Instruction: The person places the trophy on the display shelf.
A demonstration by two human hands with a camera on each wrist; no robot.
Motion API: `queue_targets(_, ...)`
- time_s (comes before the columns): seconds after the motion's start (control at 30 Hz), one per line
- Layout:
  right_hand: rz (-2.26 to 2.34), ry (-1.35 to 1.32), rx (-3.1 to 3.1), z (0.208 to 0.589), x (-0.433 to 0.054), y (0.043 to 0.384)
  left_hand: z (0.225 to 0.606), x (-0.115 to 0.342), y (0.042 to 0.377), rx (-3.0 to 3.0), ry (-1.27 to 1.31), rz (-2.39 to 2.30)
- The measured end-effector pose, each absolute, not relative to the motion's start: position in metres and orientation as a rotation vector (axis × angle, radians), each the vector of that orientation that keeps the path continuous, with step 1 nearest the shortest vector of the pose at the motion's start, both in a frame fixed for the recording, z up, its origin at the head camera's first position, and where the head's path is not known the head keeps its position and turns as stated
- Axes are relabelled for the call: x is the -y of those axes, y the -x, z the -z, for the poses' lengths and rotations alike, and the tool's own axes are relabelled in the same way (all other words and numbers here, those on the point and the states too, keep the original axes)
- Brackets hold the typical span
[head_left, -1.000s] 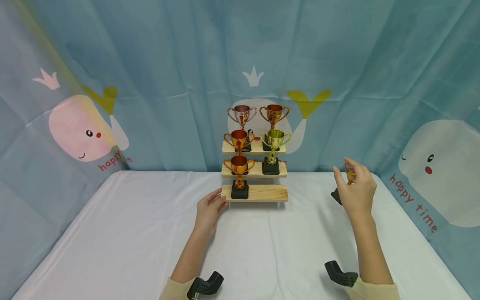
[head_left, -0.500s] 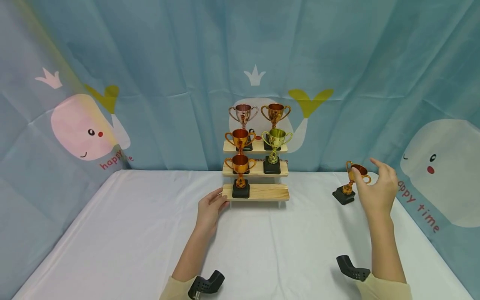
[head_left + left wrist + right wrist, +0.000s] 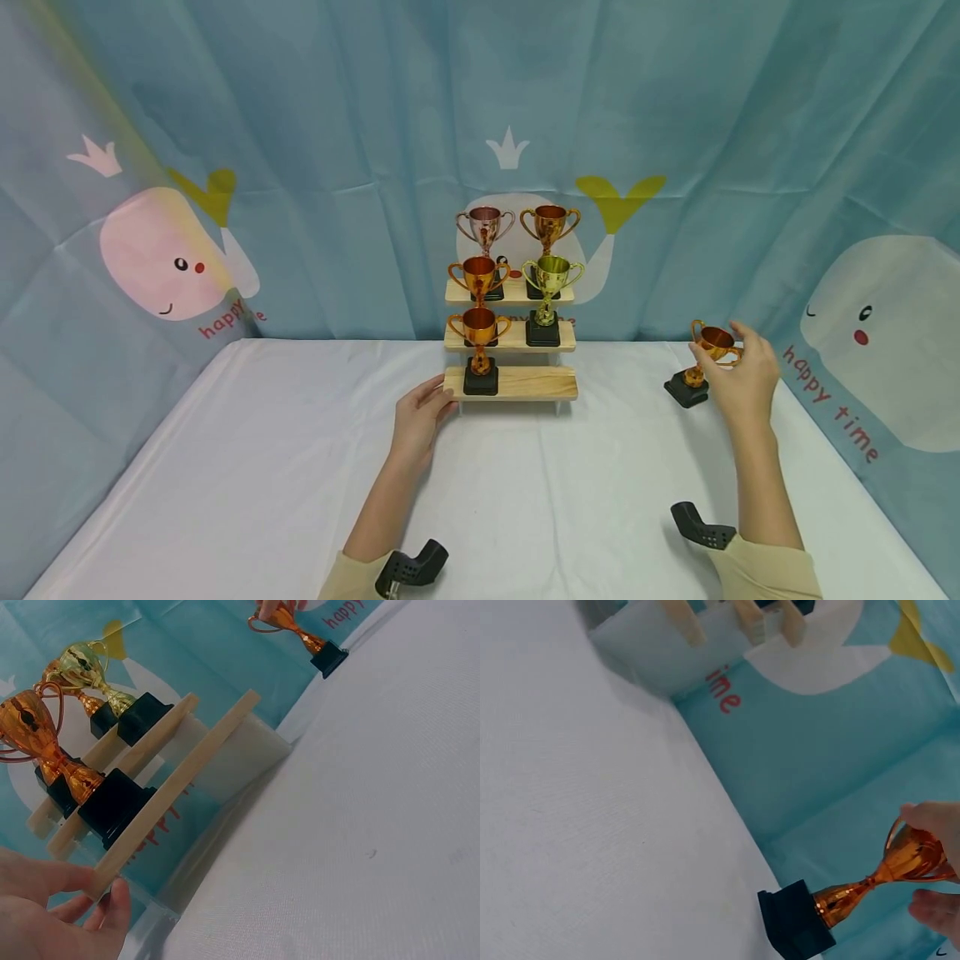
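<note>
My left hand [image 3: 422,421] grips the left end of a three-tier wooden display stand [image 3: 536,383], its thumb over the lowest board [image 3: 176,784] and fingers beneath. On that board's left side stands an orange-copper trophy cup [image 3: 479,329] with a black base. My right hand [image 3: 746,379], off to the stand's right, pinches another copper-coloured trophy [image 3: 907,859] by its cup, between thumb and fingers. This trophy tilts a little, and its square black base [image 3: 686,389] is low by the white tablecloth. Part of its cup is hidden by the hand.
On the middle tier are a second copper trophy [image 3: 478,275] and a yellow-gold one [image 3: 552,279]. The top tier bears a rose-coloured trophy [image 3: 485,225] and a dark gold one [image 3: 550,223]. A blue curtain [image 3: 360,208] with whale prints hangs behind the table.
My right hand went right off the trophy, fingers spreading, then came back left and closed round its cup. More of the trophy shows now. My left hand keeps its grip on the stand.
</note>
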State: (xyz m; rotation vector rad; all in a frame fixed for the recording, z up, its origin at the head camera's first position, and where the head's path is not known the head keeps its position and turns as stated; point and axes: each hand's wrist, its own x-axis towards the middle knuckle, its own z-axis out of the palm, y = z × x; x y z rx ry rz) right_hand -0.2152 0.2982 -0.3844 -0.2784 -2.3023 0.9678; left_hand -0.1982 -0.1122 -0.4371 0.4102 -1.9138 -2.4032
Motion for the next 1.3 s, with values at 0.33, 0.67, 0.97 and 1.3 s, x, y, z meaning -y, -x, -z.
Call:
queue_targets(0.33, -0.967, 0.277, 2.271, 0.389, -0.296, 0.215, 0.436, 0.111, 0.197, 1.926, -0.399, 2.4)
queue_targets(0.67, -1.018, 0.292, 2.234, 0.388, -0.294, 0.215, 0.434, 0.112, 0.197, 1.921, -0.416, 2.4)
queue_targets(0.97, -1.074, 0.281, 2.233, 0.382, -0.29, 0.212, 0.435, 0.113, 0.197, 1.919, -0.41, 2.405)
queue_targets(1.3, -1.105, 0.277, 2.254, 0.372, -0.281, 0.209, 0.436, 0.112, 0.199, 1.926, -0.432, 2.394)
